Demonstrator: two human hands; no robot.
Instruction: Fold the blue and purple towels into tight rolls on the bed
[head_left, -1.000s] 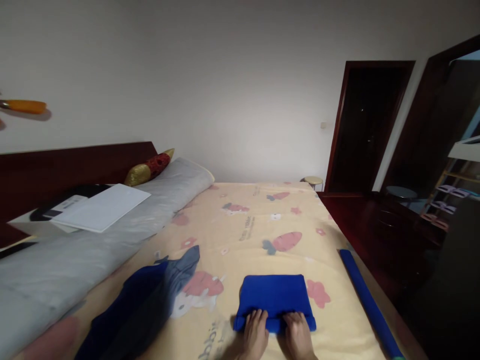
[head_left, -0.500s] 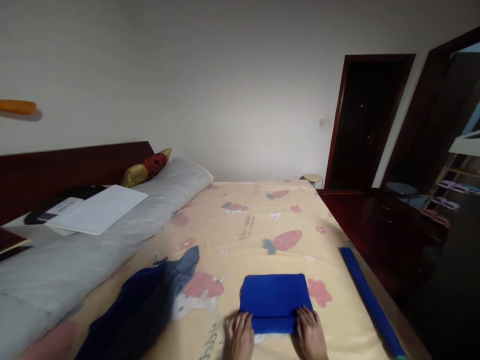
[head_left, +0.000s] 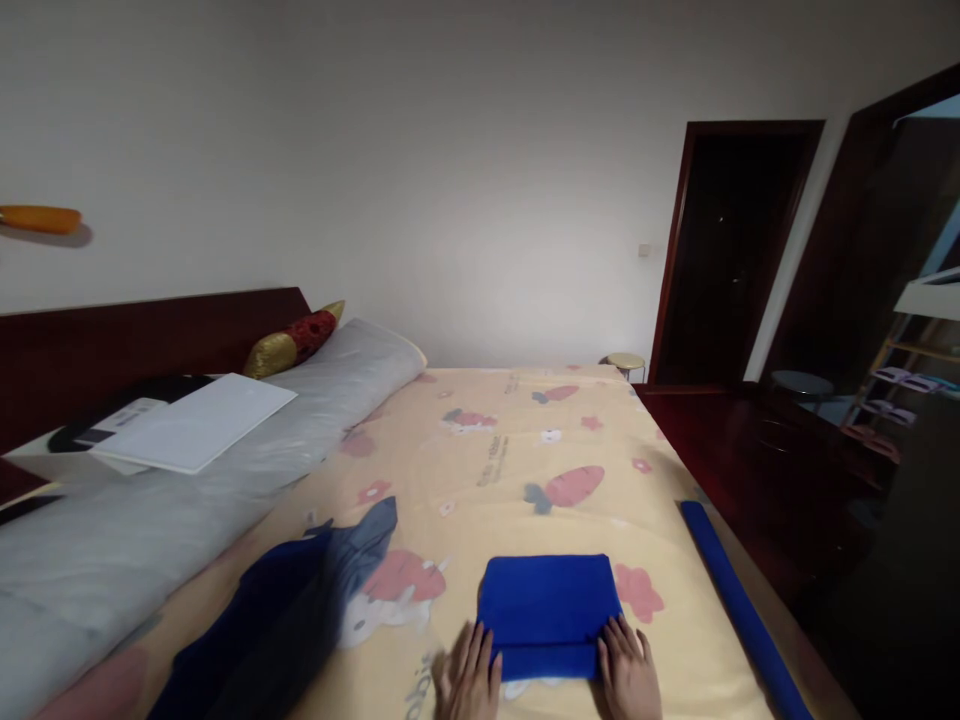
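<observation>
A blue cloth [head_left: 551,605], folded into a flat rectangle, lies on the bed sheet in front of me. A narrow folded strip runs along its near edge. My left hand [head_left: 471,672] lies flat at the cloth's lower left corner, its fingers stretched out and touching the edge. At the lower right corner, my right hand [head_left: 628,665] rests with fingers extended over the cloth's side. Neither hand grips anything. To the left is a crumpled dark blue and grey garment [head_left: 300,590], partly cut off by the frame.
The bed sheet [head_left: 480,530] has carrot and rabbit prints. A long blue roll [head_left: 739,600] lies along the bed's right edge. Grey bedding [head_left: 225,520] runs along the left, with a white board [head_left: 199,425] on it. A stool [head_left: 626,361] stands beyond the bed.
My left hand has shifted slightly left and its fingers have straightened. The right hand's fingers have also flattened out. The folded cloth stays in place on the sheet.
</observation>
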